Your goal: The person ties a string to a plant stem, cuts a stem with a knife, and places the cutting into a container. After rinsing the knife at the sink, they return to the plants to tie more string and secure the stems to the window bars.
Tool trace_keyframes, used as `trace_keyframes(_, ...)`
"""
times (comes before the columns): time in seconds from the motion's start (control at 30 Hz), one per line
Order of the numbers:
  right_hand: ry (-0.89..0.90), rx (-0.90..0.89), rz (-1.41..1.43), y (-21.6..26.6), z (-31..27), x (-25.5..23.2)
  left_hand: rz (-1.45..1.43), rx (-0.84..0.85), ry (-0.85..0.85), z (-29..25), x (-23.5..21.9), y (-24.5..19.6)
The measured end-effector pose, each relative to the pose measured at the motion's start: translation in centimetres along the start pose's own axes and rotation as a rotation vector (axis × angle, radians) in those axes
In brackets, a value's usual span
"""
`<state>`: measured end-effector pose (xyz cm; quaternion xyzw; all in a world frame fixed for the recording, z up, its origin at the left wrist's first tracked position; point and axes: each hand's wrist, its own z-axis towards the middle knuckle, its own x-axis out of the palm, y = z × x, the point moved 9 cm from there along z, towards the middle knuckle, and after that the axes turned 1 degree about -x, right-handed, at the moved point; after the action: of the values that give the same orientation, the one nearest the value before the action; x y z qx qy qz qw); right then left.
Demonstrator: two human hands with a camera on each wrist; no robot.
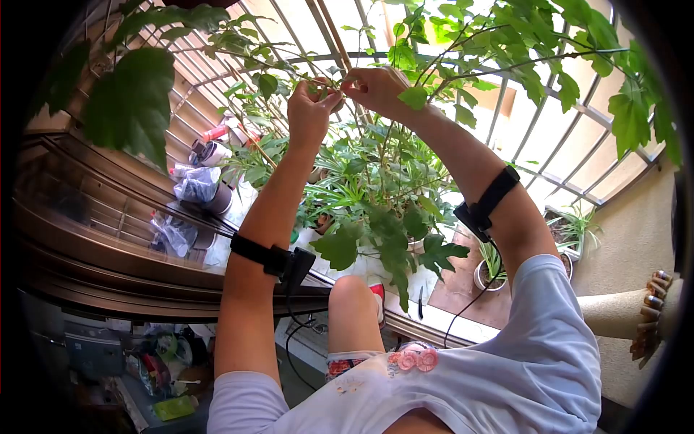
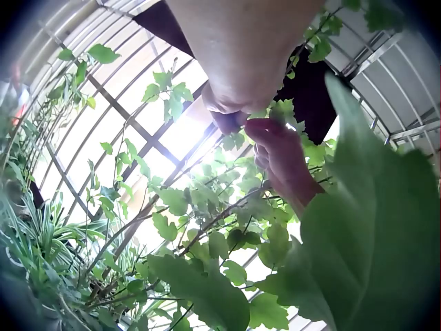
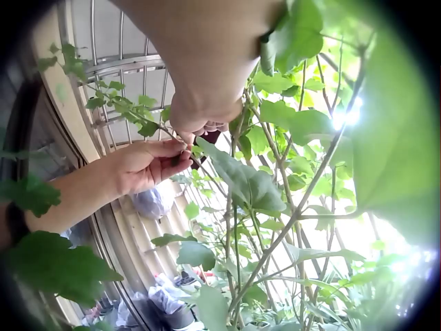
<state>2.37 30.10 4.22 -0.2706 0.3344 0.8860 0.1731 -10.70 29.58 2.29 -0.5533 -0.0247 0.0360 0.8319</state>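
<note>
Both hands are raised among leafy branches near the metal bars. The left hand (image 1: 311,108) pinches a thin green stem (image 3: 165,128) between thumb and fingertips. Close against it, the right hand (image 1: 376,88) has its fingers bent in at the same stem, thumb and index finger together. In the right wrist view the left hand (image 3: 148,164) comes from the left, with the right hand (image 3: 203,110) above, their fingertips nearly touching. The left wrist view shows the right hand (image 2: 279,155) beyond the left wrist; what lies between the fingertips is too small to tell.
Large leaves (image 1: 134,101) hang at the upper left, and branches (image 1: 535,65) cross the upper right. Window bars (image 1: 506,116) stand behind. Below are potted plants (image 1: 490,275), plastic-wrapped pots (image 1: 199,184) and a window frame (image 1: 123,267).
</note>
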Motion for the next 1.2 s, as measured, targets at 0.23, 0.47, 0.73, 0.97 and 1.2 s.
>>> trace_keyframes(0.23,0.097,-0.006,-0.012,-0.6,0.7,0.9,0.089,0.015,0.022,0.2,-0.1,0.0)
trace_keyframes(0.47,0.028,0.019,0.067,-1.0,0.2,0.1,0.097,0.017,0.017,0.4,-0.5,0.4)
trace_keyframes(0.73,0.035,-0.067,-0.091,0.2,0.2,0.0,0.055,-0.007,0.039,0.1,0.0,-0.1)
trace_keyframes(0.97,0.037,-0.07,-0.002,-0.1,0.3,0.2,0.043,-0.011,0.045,0.2,0.2,-0.2)
trace_keyframes(1.2,0.091,0.016,0.256,-2.1,0.9,1.5,0.061,-0.008,0.058,0.1,0.4,-0.4)
